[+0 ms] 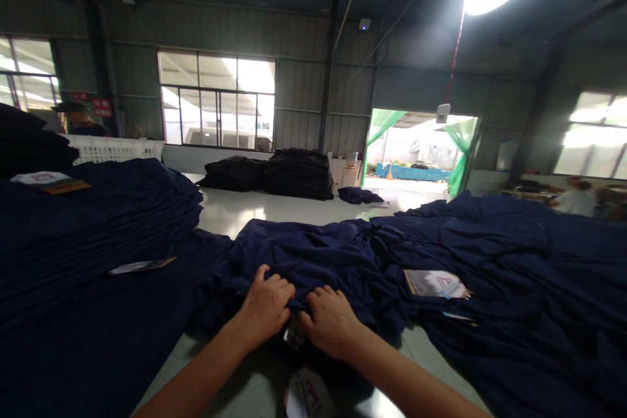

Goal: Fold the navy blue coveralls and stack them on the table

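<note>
Head view: clock directions run from the point between the two hands, twelve being straight ahead.
Navy garment: (304, 245) lies rumpled on the pale table (215, 206), at twelve, its near edge under both hands.
Left hand: (267, 304) fingers curled narrow, holding the garment's near edge; the fingertips are hidden in the cloth.
Right hand: (330, 320) just beside the left, fingers bent and holding the same edge, tips also hidden.
Small label: (294, 333) at six, just below the gap between the hands.
Paper tag: (307, 395) farther down at six, cut by the lower border.
Navy stack: (112, 209) at ten, layered high, with a white-and-brown tag (51, 181) on top.
Navy pile: (529, 255) at two to three, loose and creased, a printed tag (435, 283) on its near side.
Black stacks: (298, 173) two side by side near twelve, beyond the garment.
White crate: (117, 149) at ten, behind the navy stack; a person in a dark cap (68, 106) is beyond it.
Doorway: (421, 150) at one, green curtains (459, 150) at its sides.
</note>
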`<control>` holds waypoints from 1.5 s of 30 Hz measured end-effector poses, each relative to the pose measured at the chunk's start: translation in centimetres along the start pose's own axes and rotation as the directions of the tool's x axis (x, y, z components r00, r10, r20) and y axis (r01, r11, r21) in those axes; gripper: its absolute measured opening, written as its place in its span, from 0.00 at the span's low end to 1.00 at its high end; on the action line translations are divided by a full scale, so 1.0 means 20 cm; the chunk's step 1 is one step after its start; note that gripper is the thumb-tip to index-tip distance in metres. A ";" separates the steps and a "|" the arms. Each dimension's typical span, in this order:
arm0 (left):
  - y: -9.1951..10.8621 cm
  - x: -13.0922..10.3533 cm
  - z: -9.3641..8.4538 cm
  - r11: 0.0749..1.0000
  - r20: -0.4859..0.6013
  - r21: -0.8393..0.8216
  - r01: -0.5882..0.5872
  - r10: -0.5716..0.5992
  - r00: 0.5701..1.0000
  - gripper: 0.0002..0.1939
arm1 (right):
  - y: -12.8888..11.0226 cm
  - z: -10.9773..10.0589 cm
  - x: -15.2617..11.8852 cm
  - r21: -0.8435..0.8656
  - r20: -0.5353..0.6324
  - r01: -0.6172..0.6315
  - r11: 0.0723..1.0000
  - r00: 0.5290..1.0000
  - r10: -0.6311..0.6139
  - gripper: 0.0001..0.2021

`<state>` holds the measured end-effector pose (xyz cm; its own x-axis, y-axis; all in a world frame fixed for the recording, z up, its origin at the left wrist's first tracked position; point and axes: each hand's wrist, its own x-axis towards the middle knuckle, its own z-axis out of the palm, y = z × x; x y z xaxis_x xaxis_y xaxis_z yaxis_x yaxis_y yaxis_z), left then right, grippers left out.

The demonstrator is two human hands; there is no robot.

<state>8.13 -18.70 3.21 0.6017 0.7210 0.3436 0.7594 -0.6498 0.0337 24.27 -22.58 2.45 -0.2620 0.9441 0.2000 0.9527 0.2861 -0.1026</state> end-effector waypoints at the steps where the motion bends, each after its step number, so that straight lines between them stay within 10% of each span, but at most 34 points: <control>1: 0.00 0.00 0.00 1.000 -0.001 -0.004 -0.001 0.001 1.000 0.07 | 0.00 0.01 0.00 -0.007 -0.009 -0.012 1.000 1.000 0.012 0.17; 12: 0.02 -0.03 -0.08 0.999 0.169 -0.023 -0.023 0.027 0.985 0.13 | -0.02 0.08 0.05 -0.131 -0.137 0.037 0.991 0.989 -0.055 0.13; 17: -0.02 -0.05 -0.11 0.972 0.467 -0.223 0.072 0.042 0.883 0.26 | 0.00 0.02 -0.02 -0.069 0.130 0.096 0.993 0.988 -0.086 0.16; 24: -0.07 0.00 -0.07 0.958 0.156 -0.278 0.070 -0.027 0.987 0.15 | 0.13 -0.13 0.00 0.071 0.073 -0.041 0.997 0.997 0.036 0.20; 28: -0.07 -0.02 0.00 0.978 0.404 -0.148 0.144 -0.073 0.912 0.39 | 0.17 -0.02 0.01 0.041 0.174 -0.071 0.997 0.983 0.063 0.36; 32: -0.13 -0.04 0.05 0.967 0.553 -0.108 0.230 -0.134 0.822 0.40 | 0.21 0.10 0.01 0.066 0.273 -0.146 0.987 0.954 0.123 0.37; 45: -0.18 -0.04 0.12 0.956 0.591 -0.164 0.244 -0.103 0.800 0.42 | 0.25 0.12 0.03 0.102 0.339 -0.167 0.981 0.933 0.124 0.38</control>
<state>5.64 -16.35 0.58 0.5494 0.7863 -0.2827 0.8322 -0.4844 0.2699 28.43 -20.29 -0.38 -0.1783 0.9715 -0.1561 0.9624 0.1391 -0.2332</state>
